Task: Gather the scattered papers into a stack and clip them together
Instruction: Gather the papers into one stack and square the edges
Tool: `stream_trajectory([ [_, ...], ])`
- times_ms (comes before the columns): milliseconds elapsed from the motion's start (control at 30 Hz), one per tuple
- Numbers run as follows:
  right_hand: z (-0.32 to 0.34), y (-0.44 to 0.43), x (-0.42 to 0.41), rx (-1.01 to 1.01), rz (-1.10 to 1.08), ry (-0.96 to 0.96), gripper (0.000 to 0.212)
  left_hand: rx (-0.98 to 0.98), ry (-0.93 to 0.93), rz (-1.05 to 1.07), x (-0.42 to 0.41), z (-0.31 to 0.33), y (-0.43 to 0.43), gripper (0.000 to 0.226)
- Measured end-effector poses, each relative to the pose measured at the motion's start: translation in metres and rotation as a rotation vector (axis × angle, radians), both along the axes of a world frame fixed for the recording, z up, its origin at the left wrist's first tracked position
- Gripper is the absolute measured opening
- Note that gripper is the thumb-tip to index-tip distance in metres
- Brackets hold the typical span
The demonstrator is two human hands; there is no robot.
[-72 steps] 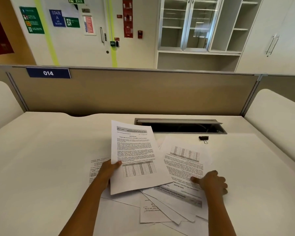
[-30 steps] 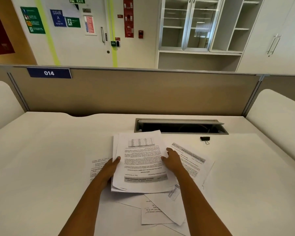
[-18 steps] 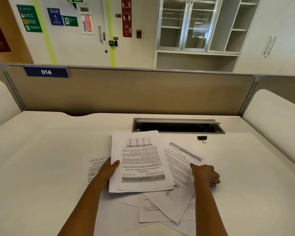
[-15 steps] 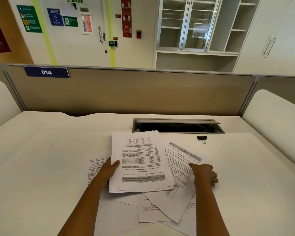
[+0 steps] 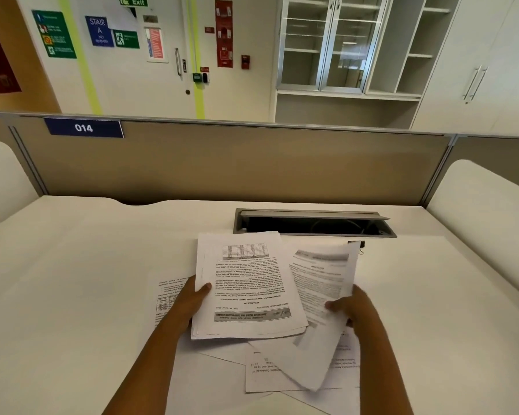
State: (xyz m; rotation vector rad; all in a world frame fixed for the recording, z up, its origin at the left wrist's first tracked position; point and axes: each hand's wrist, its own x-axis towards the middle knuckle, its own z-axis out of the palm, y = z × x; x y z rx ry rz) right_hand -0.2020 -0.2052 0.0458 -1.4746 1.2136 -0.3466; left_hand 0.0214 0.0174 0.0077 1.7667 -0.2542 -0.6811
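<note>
1. Gathering is partly done, by my reading: a thin stack (image 5: 246, 283) of printed sheets sits mid-surface (image 5: 72, 280), edges only roughly squared, with layers stepping out along its near and left sides
2. The left hand (image 5: 192, 301) grips the stack at its 8 o'clock edge, thumb curled on top and fingers hidden underneath; I cannot tell whether the stack rests on the papers below or is held just clear
3. The right hand (image 5: 357, 310), at 3 o'clock of the stack, pinches 1 lifted sheet (image 5: 321, 283) between thumb and curled fingers; it bows, its near corner drooping, and has not joined the stack
4. Left to collect: several loose sheets (image 5: 267, 372) overlapping at 5 to 6 o'clock, and 1 more sheet (image 5: 170, 295) at 9 o'clock, partly under the left wrist
5. The binder clip (image 5: 358, 244) lies at 2 o'clock, half hidden behind the lifted sheet's far corner and untouched, so clipping has not begun
6. The paper is thin, white and matte, printed with grey text, tables and a dark header band, and floppy when held by 1 edge; the surface is smooth and pale; the clip is small and black with a wire loop
</note>
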Motion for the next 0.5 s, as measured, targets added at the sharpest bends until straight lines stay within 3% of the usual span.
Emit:
stream_trajectory([
  [67, 0.016, -0.007, -0.012, -0.08, -0.163, -0.106, 0.05, 0.015, -0.013, -0.001, 0.0, 0.0, 0.0, 0.046],
  [167, 0.04, -0.008, -0.021, -0.142, -0.284, -0.231, 0.042, 0.035, -0.02, 0.007, 0.0, 0.001, 0.0, 0.046],
  [300, 0.075, 0.003, -0.026, -0.386, -0.312, -0.207, 0.034, 0.034, -0.007, 0.015, -0.002, 0.003, 0.0, 0.046],
  [500, 0.146, 0.018, -0.024, -0.573, -0.249, -0.454, 0.024, 0.029, 0.004, 0.01, -0.005, 0.009, 0.004, 0.047],
])
